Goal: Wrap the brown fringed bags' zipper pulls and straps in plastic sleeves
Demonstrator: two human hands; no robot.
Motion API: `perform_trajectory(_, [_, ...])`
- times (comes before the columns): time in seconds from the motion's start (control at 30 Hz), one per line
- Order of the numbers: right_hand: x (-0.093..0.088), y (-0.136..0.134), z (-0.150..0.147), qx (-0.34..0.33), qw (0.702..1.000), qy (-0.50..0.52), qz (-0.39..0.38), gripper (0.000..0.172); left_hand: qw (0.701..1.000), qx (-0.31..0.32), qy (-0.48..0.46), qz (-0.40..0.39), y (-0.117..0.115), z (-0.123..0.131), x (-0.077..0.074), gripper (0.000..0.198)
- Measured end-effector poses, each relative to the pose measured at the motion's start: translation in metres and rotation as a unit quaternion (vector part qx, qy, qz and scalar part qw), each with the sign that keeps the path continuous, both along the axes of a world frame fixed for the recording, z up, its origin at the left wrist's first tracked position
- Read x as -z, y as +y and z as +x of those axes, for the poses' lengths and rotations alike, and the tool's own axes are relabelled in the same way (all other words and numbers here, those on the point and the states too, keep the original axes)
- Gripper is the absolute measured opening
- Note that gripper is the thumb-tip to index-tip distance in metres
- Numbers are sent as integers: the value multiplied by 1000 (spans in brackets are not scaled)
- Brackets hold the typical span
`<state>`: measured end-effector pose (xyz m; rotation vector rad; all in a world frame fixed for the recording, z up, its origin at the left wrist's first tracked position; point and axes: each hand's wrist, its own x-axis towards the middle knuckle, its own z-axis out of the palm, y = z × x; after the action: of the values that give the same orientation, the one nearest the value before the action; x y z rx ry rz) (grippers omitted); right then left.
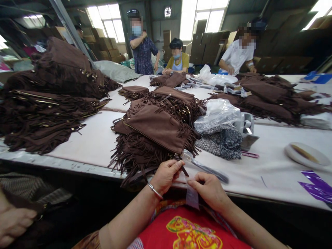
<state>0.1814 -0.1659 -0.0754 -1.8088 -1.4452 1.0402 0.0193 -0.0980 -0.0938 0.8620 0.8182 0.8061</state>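
Observed from beside the table: 2 bare hands at work near its front edge. The left hand [167, 175] has thumb and forefinger pressed together on a narrow dark strap [185, 170], whose end points toward the right fingers. The right hand [209, 190] pinches a strip of clear film [192, 197], which hangs below its fingertips. Whether film and strap touch, I cannot tell.

Nearest hazard, in my judgement: a loose right pinch could let the thin film crease, or drop past the table edge. A hard pull could draw the strap out of the left grip.

Just beyond the left fingers lies a brown fringed bag [158, 126], topmost on a heap. Fringe droops over the edge beside the left wrist, and the metal bracelet [155, 191] there could snag it; a tug might then slide the bag off.

Beyond the right fingers, a grey-black wrapped strip [211, 169] lies close enough to be swept by the knuckles. Farther, the speckled cloth [220, 140] abuts the heap, so a slump could disturb it. The tape roll [307, 154], well right of the fingers, appears at little risk.
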Motion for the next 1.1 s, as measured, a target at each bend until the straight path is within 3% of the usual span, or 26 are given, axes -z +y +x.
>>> perform_trajectory(0.3, [-6,3,-1,-14,1000,14,3,30,998,-2,59,10,2,-1,0,36])
perform_trajectory(0.53, [2,27,-2,-44,999,-7,23,41,993,-26,94,-74,-7,-1,-17,35])
perform_trajectory(0.7, [5,47,-14,-38,999,-10,21,39,992,-21,36,-116,-18,-9,-25,30])
perform_trajectory(0.93, [12,58,-33,-5,999,38,35,43,982,-74,94,-149,-29,-19,-14,23])
perform_trajectory(1.1, [14,51,-36,-16,998,61,14,44,974,-129,176,-67,-21,-28,-5,23])
